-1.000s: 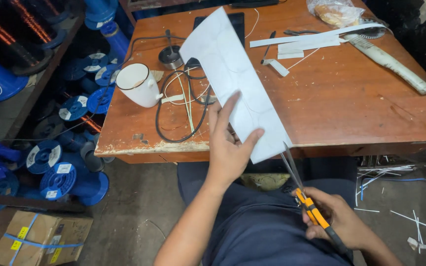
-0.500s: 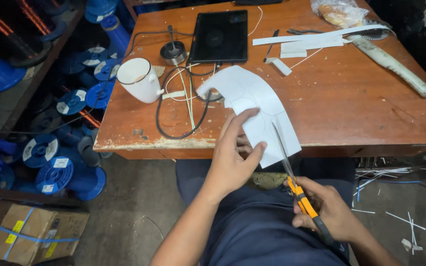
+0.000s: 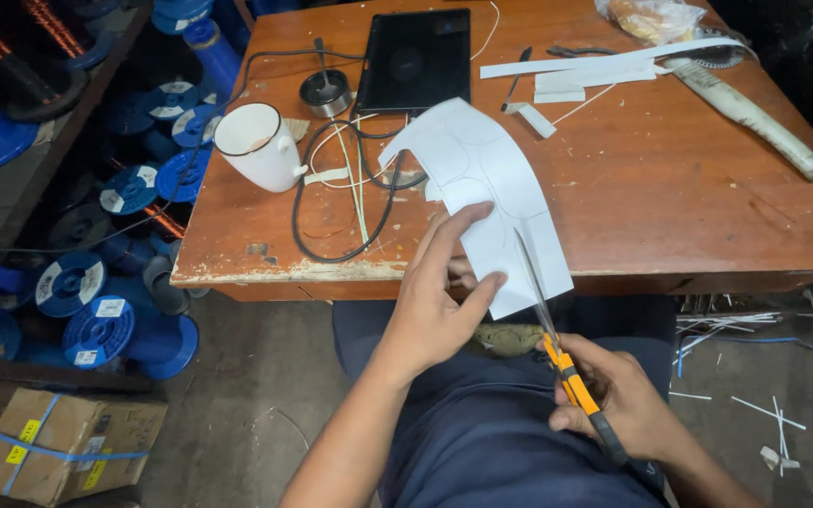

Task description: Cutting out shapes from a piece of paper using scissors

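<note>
My left hand [image 3: 444, 292] pinches the near end of a white paper sheet [image 3: 486, 183] with pencilled curves drawn on it; the sheet bends back over the front edge of the wooden table [image 3: 670, 188]. My right hand [image 3: 618, 400] grips scissors [image 3: 557, 343] with orange and black handles. Their thin blades point up into the sheet's lower right part, close beside my left fingers. Both hands hover over my lap, just in front of the table edge.
On the table stand a white mug [image 3: 256, 146], a black tablet [image 3: 416, 58], a looped black cable [image 3: 341, 202], a small round metal tin [image 3: 324, 91], white paper strips [image 3: 595, 71], a wrapped long roll [image 3: 755, 118] and a plastic bag [image 3: 656, 17]. Blue wire spools [image 3: 96, 329] and a cardboard box [image 3: 63, 442] sit on the floor at left.
The sheet has dropped from upright to bent low over the table edge, uncovering the tablet. My left hand shifted down with it, and the scissors have moved up into the paper.
</note>
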